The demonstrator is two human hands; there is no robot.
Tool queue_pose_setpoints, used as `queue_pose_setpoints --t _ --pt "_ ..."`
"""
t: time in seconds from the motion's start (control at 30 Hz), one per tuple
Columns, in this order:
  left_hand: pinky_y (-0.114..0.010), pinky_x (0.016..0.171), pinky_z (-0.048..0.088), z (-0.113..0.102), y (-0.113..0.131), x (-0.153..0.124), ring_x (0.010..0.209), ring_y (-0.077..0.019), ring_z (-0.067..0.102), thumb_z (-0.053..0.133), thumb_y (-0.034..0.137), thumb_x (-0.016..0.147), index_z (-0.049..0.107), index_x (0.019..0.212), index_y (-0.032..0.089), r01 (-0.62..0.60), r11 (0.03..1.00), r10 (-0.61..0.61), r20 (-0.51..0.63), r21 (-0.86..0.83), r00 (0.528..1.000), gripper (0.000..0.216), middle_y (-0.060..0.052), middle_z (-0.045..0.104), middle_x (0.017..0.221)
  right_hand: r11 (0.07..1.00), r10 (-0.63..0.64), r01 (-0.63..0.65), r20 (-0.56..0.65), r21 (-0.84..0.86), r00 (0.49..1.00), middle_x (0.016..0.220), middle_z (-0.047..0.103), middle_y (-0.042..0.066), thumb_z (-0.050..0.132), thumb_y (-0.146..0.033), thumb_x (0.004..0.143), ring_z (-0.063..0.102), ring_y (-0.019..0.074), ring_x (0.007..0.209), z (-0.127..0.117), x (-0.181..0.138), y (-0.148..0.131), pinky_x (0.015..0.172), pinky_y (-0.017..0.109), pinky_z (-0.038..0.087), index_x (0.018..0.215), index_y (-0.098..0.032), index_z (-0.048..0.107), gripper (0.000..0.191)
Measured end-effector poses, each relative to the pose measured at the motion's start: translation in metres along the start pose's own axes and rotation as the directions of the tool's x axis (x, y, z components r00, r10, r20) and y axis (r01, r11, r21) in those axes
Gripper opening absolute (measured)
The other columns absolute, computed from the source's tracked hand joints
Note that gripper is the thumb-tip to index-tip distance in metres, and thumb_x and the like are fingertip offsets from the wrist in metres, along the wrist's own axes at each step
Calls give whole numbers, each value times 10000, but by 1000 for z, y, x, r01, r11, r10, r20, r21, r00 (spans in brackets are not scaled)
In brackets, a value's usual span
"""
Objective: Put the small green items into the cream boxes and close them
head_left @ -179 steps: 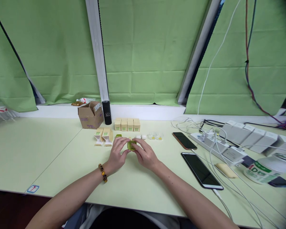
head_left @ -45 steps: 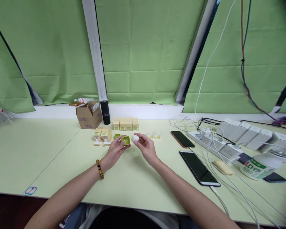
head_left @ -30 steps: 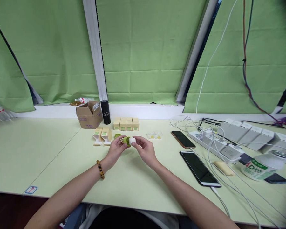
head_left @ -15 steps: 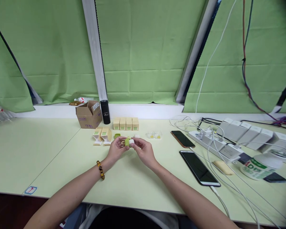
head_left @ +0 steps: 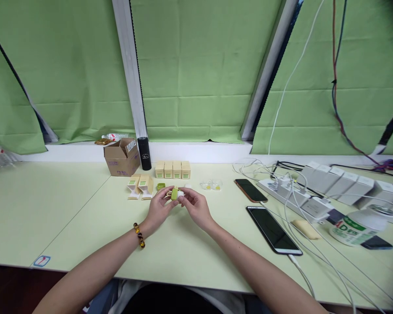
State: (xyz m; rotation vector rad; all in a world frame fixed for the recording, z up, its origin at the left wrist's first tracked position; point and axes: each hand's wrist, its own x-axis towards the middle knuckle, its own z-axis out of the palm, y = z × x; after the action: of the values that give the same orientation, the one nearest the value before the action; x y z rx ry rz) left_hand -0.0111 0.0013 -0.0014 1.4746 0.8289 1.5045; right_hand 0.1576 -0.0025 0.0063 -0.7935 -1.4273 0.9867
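Note:
Between the fingertips of my left hand is a small green case with a pale ring at its left side. A small white rounded piece sits against the case's right side, pinched by my right hand. How far the white piece sits inside the case I cannot tell. Just behind my left fingers lies another green case, and a white piece rests behind my right fingers. Two opened cartons stand left of my hands. Clear plastic holders with yellow spots lie to the right.
Several small closed boxes stand in a row behind my hands, near a black flask and a brown cardboard box. Two phones, a power strip, tangled cables and a white bottle occupy the right side.
The green case has turned slightly between my fingers, and its ring shows less. Both hands stay in nearly the same place.

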Motion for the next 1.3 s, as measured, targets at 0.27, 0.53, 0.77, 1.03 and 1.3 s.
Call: queue_pose_setpoints --t 0.27,0.53,0.77,1.03,1.3 --pt "-415 1174 385 8 12 -16 1370 -299 492 805 247 834 652 1327 278 -80 996 79 17 47 997 518 -104 564 1402 993 66 -64 -18 103 998 721 722 10 796 -487 827 712 221 695 10 -6 -1 725 391 607 1056 -237 659 365" --pt "-365 1029 493 2 10 -6 1212 -262 604 739 371 916 620 1320 225 -28 998 35 124 -63 992 446 -117 643 1293 981 -157 157 12 -113 988 1027 729 71 770 -410 866 686 208 778 1 -9 -8 752 388 589 1207 -263 649 390" --pt "-304 817 522 -2 6 -1 933 -201 654 680 460 952 693 1250 173 137 973 -74 311 -184 948 414 -113 711 1100 730 -449 491 208 -476 869 1367 599 115 592 -258 984 684 247 950 -7 -11 -6 793 439 601 1334 -333 646 363" --pt "-299 955 517 -1 14 -5 1119 -205 631 736 394 927 660 1321 226 266 895 -146 328 -359 933 434 -112 632 1318 606 -515 578 284 -547 809 1364 608 146 543 -228 1015 626 303 1243 -8 -10 -3 962 475 605 1461 -301 548 452" --pt "-314 1018 485 -3 9 -5 1196 -210 597 723 349 943 641 1336 239 268 882 -126 355 -387 926 416 -106 600 1379 497 -573 631 321 -596 755 1353 597 163 509 -147 1012 637 282 1223 -8 -9 -4 890 438 643 1465 -247 496 464"
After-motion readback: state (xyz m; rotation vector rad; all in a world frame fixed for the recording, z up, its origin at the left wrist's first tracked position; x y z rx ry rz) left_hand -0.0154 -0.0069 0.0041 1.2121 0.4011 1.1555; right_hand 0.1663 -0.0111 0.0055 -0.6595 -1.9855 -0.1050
